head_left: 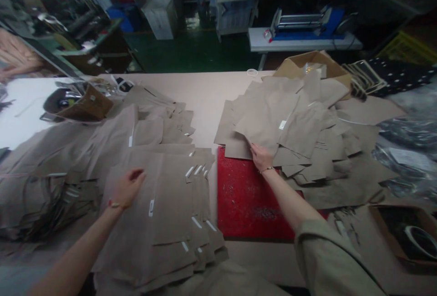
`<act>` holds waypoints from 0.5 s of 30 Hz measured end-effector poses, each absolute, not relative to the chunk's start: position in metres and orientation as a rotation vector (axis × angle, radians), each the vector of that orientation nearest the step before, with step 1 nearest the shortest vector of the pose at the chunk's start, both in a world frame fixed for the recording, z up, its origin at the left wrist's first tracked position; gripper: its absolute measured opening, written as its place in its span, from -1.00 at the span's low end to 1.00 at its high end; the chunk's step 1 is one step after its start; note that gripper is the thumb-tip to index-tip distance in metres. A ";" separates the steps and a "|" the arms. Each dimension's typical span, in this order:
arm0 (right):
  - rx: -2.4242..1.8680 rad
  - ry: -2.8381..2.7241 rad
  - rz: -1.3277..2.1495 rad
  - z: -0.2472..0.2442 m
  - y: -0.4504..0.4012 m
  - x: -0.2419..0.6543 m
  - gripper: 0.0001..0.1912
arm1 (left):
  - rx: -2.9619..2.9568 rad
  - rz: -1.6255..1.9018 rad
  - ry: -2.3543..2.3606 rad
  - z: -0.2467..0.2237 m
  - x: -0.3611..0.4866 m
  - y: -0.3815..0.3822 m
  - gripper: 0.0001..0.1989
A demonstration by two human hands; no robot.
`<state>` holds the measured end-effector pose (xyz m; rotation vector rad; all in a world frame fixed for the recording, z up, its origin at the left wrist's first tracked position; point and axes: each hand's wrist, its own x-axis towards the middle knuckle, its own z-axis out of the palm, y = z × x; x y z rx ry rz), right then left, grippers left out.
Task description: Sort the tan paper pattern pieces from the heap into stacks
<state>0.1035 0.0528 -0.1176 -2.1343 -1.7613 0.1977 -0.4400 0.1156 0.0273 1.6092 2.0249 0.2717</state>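
My right hand (261,157) pinches the lower edge of a grey-brown fabric piece (266,120), whose near corner is lifted off the pile on the right. Under that hand and forearm lies a red board (246,200), its surface scuffed. My left hand (129,190) is over the left stack of cut fabric pieces (170,196), fingers loosely bent and holding nothing I can see. Whether it touches the top piece is unclear. Small white labels (151,208) show on several pieces, and the left stack lies in overlapping layers.
Bundled fabric pieces (30,205) lie at the far left, near a brown container (85,104). A cardboard box (314,61) stands behind the right pile. Plastic-wrapped packs (409,150) and an open box (403,232) line the right side. Another person's hand (17,54) shows at upper left.
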 end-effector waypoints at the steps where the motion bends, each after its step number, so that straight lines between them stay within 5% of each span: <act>1: -2.060 -1.793 0.152 -0.109 0.047 0.100 -0.61 | 1.557 0.298 1.834 0.027 -0.390 0.132 -0.51; 5: -1.703 -1.972 -0.015 -0.067 -0.002 0.065 -0.62 | 1.033 0.209 1.331 0.009 -0.201 0.179 -0.36; 8: -1.563 -2.040 -0.021 -0.048 -0.050 0.032 -0.63 | 0.988 0.021 1.229 -0.005 -0.111 0.189 -0.46; 11: -1.582 -2.003 0.025 -0.047 -0.087 0.005 -0.63 | 1.090 0.034 1.244 -0.007 -0.079 0.184 -0.48; 15: -1.595 -1.910 0.001 -0.053 -0.111 -0.028 -0.71 | 1.262 0.061 1.241 0.004 -0.097 0.164 -0.21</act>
